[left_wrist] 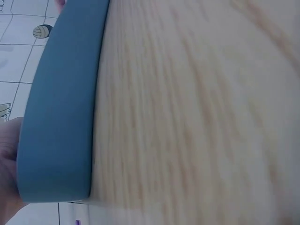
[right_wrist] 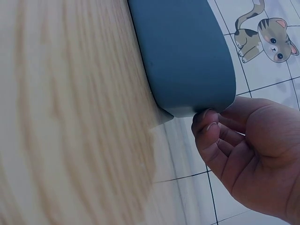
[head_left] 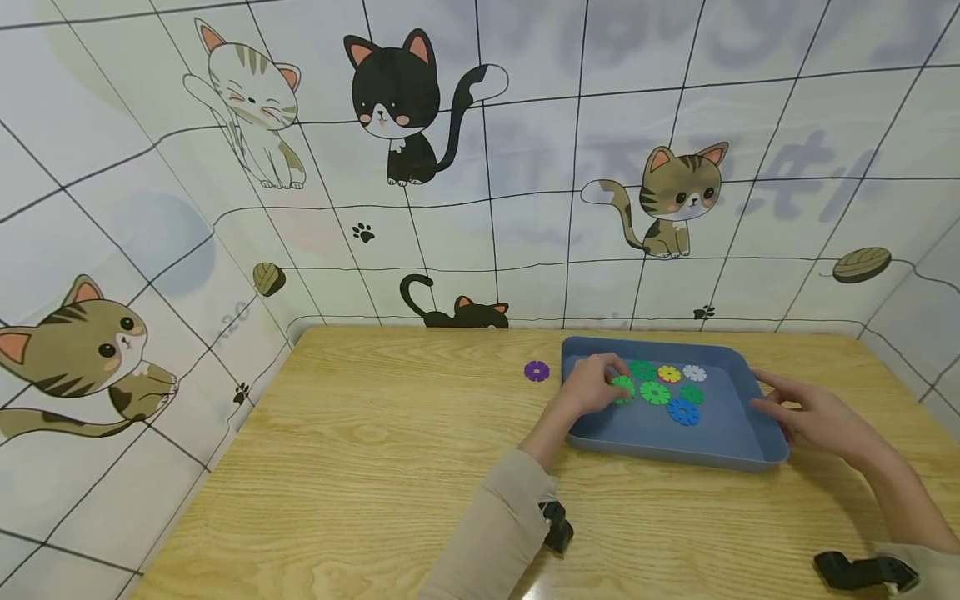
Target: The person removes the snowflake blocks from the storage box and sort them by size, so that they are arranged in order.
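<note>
Left hand (head_left: 591, 385) is placed over the left part of the tray (head_left: 731, 429), with a bright green disc (head_left: 624, 389) seemingly pinched at its fingertips, while the tray's right wall is gripped by the right hand (head_left: 813, 417). On the table (head_left: 375, 433), under the tray, a smooth-looking surface is offered, so the whole tray could be slid or turned by an uneven pull on its right wall. Were that wall lifted, the loose discs could be sent toward the tray's left side. Left of the tray's near wall, the left sleeve (head_left: 487, 517) is stretched out, and the rim could be snagged by it. Right of the tray's middle, the blue disc (head_left: 677, 407) is set close against a dark green disc (head_left: 692, 394); by their notched edges the two could be hooked together and dragged. If the grip is weak, the pinched bright green disc could be dropped onto its neighbours, since only its thin edge can be held. Outside the tray, just beside its left wall, the small purple disc (head_left: 536, 371) could be overlooked, or brushed away by the left forearm.
</note>
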Action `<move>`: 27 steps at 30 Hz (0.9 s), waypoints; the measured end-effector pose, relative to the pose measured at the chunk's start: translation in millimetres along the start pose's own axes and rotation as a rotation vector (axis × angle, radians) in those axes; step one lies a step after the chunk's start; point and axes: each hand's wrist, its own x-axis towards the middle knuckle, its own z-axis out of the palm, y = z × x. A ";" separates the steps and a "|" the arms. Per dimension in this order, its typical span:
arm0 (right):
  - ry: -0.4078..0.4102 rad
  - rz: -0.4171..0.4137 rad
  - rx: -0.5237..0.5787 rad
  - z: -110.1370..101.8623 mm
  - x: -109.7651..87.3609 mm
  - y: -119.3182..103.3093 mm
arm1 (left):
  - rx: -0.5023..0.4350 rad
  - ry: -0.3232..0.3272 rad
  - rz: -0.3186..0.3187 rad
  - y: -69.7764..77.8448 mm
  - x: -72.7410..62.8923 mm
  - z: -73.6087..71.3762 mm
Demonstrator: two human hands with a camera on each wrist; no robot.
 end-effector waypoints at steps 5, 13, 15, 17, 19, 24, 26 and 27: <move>-0.004 0.002 0.014 -0.2 -0.7 0.2 | -0.032 0.011 0.072 2.0 -4.0 -9.2; -0.002 -0.008 0.007 0.1 -1.7 -1.2 | -0.134 0.027 0.123 0.8 -12.5 -28.4; 0.001 -0.008 0.003 0.6 -1.1 -1.4 | -0.165 0.032 0.117 -1.2 -14.7 -33.7; 0.001 -0.016 -0.008 1.1 -0.7 -1.2 | -0.211 0.036 0.114 -4.2 -16.5 -38.8; 0.007 -0.017 -0.017 1.3 -0.3 -1.0 | -0.248 0.045 0.113 -7.8 -17.7 -43.7; 0.007 -0.017 -0.018 1.6 -0.3 0.1 | -0.317 0.076 0.113 -17.8 -21.5 -56.4; 0.007 -0.010 -0.014 1.5 -0.4 0.1 | -0.331 0.089 0.111 -21.8 -23.5 -61.9; 0.003 -0.007 -0.014 1.5 -0.5 0.1 | -0.340 0.092 0.113 -24.2 -24.5 -64.7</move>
